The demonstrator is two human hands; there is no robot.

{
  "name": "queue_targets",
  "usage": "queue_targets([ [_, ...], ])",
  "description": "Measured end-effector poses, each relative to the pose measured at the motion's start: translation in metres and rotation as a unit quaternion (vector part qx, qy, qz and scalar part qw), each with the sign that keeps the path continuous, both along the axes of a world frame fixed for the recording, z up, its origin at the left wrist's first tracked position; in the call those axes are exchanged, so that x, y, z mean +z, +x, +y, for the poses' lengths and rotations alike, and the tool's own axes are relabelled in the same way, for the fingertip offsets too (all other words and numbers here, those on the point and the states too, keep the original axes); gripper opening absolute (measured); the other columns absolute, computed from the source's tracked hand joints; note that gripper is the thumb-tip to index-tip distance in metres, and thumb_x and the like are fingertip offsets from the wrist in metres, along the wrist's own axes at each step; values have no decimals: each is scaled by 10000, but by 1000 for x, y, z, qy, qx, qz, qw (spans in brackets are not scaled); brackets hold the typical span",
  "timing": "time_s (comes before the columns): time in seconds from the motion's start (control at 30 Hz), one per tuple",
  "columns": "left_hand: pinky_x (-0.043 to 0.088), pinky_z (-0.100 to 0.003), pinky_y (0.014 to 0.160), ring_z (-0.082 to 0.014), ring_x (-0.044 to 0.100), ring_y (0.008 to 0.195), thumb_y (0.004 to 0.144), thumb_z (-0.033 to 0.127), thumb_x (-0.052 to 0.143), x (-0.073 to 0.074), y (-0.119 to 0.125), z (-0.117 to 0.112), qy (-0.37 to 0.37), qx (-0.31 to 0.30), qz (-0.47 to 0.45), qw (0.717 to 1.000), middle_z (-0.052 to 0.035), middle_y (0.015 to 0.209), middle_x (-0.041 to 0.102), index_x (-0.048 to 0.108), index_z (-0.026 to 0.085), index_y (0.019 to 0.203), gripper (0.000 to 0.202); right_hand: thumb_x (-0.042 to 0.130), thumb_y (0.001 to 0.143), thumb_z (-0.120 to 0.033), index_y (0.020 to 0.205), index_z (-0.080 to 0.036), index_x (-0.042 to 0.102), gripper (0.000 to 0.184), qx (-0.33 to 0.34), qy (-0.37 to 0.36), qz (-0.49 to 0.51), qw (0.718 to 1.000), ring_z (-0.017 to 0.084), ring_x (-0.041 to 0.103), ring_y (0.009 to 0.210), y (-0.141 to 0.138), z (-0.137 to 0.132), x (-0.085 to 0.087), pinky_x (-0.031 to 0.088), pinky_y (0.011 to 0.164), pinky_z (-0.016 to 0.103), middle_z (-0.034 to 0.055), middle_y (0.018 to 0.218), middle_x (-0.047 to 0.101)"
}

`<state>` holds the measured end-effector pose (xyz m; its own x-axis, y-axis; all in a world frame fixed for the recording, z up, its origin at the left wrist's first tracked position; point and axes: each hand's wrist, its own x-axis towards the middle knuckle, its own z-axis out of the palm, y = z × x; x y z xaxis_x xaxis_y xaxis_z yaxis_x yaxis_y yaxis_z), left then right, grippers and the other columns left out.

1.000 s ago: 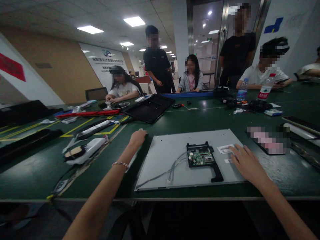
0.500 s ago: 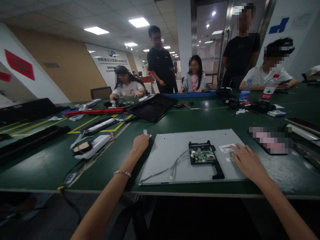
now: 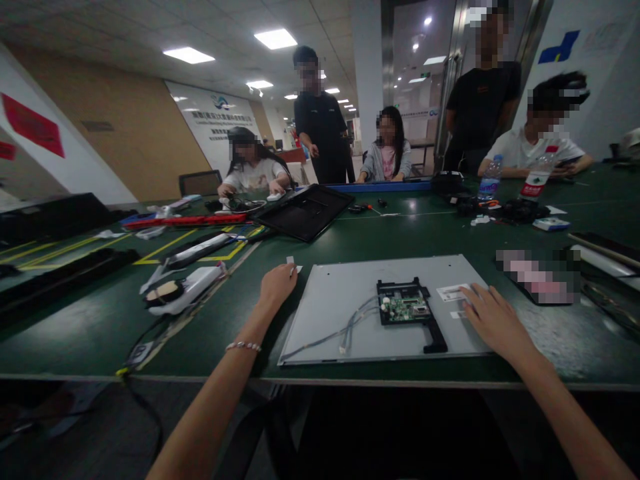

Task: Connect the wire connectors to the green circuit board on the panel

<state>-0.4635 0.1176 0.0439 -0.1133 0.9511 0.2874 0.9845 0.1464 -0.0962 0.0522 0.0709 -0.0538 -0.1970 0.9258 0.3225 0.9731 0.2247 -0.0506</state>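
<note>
A grey metal display panel (image 3: 340, 293) lies flat on the green table (image 3: 390, 233), back side up. A small green circuit board (image 3: 407, 308) in a black bracket sits on it, with thin grey cables (image 3: 345, 327) running toward the panel's front edge. My left hand (image 3: 277, 283) rests at the panel's far left corner, fingers curled over a small white tab (image 3: 291, 263). My right hand (image 3: 493, 320) lies flat on the panel's right side, fingers apart, next to white labels (image 3: 453, 293).
A black monitor shell (image 3: 307, 212) lies further back. To the left are white and black parts (image 3: 183, 290), a red bar (image 3: 187, 221) and yellow floor-tape lines. Water bottles (image 3: 537, 177) and dark gear stand far right. Several people sit or stand across the table.
The view has shifted slightly. My left hand has moved a little along the panel's far left corner; my right hand stays flat on the right side.
</note>
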Motion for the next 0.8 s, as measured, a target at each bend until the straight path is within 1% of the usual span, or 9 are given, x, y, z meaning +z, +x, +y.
queue_targets([
  [0.1, 464, -303, 901, -234, 633, 1036, 924, 323, 365, -2, -8, 2, 39, 3, -32, 999, -109, 1140, 678, 658, 173, 1127, 387, 325, 961, -354, 1374, -223, 487, 463, -1, -3, 0, 1000, 394, 392, 1298, 0, -1, 2, 434, 948, 528, 119, 1425, 468],
  [0.2, 432, -302, 970, -220, 617, 1078, 913, 289, 357, -5, -17, 5, 77, 5, -83, 994, -94, 1174, 672, 653, 163, 1141, 394, 336, 957, -351, 1375, -229, 485, 460, -5, -7, 3, 1000, 394, 402, 1291, 0, -3, 4, 429, 958, 528, 106, 1429, 468],
  [0.3, 417, -302, 997, -214, 607, 1096, 896, 260, 357, -8, -25, 6, 82, -3, -120, 989, -91, 1188, 669, 650, 142, 1133, 395, 344, 955, -354, 1379, -230, 481, 463, -8, -6, 8, 1000, 393, 399, 1297, -1, -4, 6, 420, 973, 531, 101, 1426, 471],
  [0.37, 407, -304, 1012, -217, 593, 1120, 875, 274, 392, -10, -29, 6, 75, -22, -125, 989, -100, 1212, 655, 635, 124, 1157, 401, 328, 960, -360, 1382, -225, 477, 467, -7, -6, 9, 1000, 394, 394, 1301, -1, -5, 6, 418, 975, 535, 105, 1425, 471],
  [0.47, 399, -308, 1025, -225, 575, 1146, 828, 327, 473, -13, -32, 8, 52, -62, -114, 990, -102, 1245, 635, 612, 125, 1198, 444, 312, 964, -369, 1378, -221, 481, 471, -5, -5, 8, 1000, 397, 397, 1298, -1, -4, 6, 424, 965, 542, 116, 1420, 475],
  [0.53, 405, -308, 1018, -228, 578, 1137, 811, 342, 500, -14, -32, 9, 31, -84, -98, 991, -96, 1238, 638, 625, 143, 1185, 442, 311, 964, -369, 1376, -225, 482, 469, -5, -4, 10, 1000, 394, 401, 1296, 0, -4, 6, 425, 961, 547, 121, 1417, 477],
  [0.67, 439, -320, 962, -235, 608, 1075, 851, 304, 448, -12, -30, 13, 7, -98, -45, 994, -101, 1175, 666, 678, 157, 1095, 366, 324, 957, -366, 1374, -226, 486, 469, -3, 0, 11, 1000, 394, 392, 1304, 1, -3, 5, 419, 969, 547, 118, 1421, 472],
  [0.8, 452, -352, 915, -251, 634, 1014, 891, 257, 379, -8, -24, 15, 0, -110, 17, 994, -137, 1099, 689, 703, 130, 1004, 365, 329, 955, -369, 1372, -220, 488, 471, 0, -2, 10, 1000, 397, 386, 1308, 1, -4, 5, 420, 974, 541, 113, 1420, 471],
])
